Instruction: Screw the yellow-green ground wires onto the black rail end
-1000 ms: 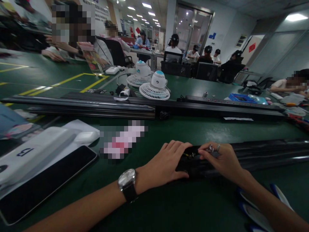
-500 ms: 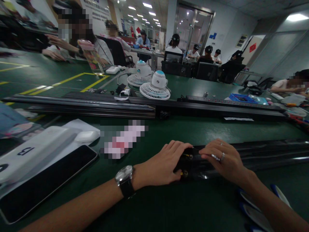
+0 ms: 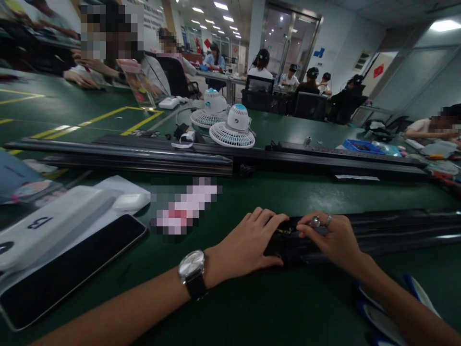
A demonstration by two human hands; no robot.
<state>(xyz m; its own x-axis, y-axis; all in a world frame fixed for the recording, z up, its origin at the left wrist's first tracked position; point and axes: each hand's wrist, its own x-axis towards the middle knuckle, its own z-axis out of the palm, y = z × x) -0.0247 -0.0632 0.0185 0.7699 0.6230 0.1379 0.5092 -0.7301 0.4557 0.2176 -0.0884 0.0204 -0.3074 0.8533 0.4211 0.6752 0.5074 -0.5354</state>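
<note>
On the near right of the green table lie long black bars with a shiny, film-like surface. My left hand wraps around their left end, fingers on the far side and thumb on the near side. Between my hands, small yellowish and metallic bits show at the bar end. My right hand pinches a slim silver tool just right of those bits; its tip is too small to make out. Part of the bar end is hidden beneath both hands.
A black phone and a white case marked B lie at left. Farther back are more black bars and two white fans. Blue-edged white objects sit under my right forearm. Several people work at other tables.
My left hand has shifted slightly right, its thumb now farther along the near side of the bars. My right hand has tilted, and the silver tool stands higher than before.
</note>
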